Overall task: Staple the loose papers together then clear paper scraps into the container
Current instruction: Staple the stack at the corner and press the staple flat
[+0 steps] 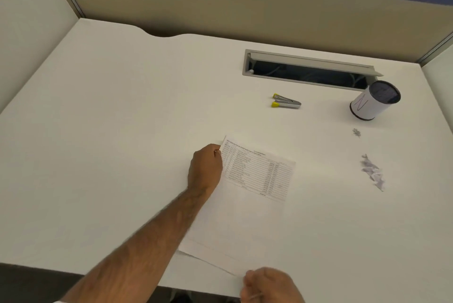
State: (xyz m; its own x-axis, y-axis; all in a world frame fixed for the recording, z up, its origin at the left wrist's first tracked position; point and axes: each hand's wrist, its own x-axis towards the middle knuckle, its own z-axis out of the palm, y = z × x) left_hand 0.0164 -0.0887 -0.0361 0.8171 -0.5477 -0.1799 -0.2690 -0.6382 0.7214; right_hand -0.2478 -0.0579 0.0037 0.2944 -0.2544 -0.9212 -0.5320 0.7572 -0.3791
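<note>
Head view, desk (122,106) inventory.
- Papers (255,192): 1 stack, at least 2 sheets showing at the near-left corner. It's lying flat, centre-front of the desk. Long axis is running near-to-far w/ the far end leaning right, and the printed header is pointing away from you.
- Hands: 2. Your left hand (206,170) is pinching the stack's edge by the far-left corner. Your right hand (269,285) is sitting at the near-right corner, fingers curled and blurred; can't tell if it's gripping anything.
- Stapler (285,101): 1, lying beyond the papers. Long axis L-R, 2 yellow tips pointing left.
- Container (372,100): 1 cup, standing far right by the cable slot (306,70).
- Paper scraps (372,171): 1 cluster, right of the papers, well apart.
- Grey bits (356,132): 1 small heap, between scraps & container.
</note>
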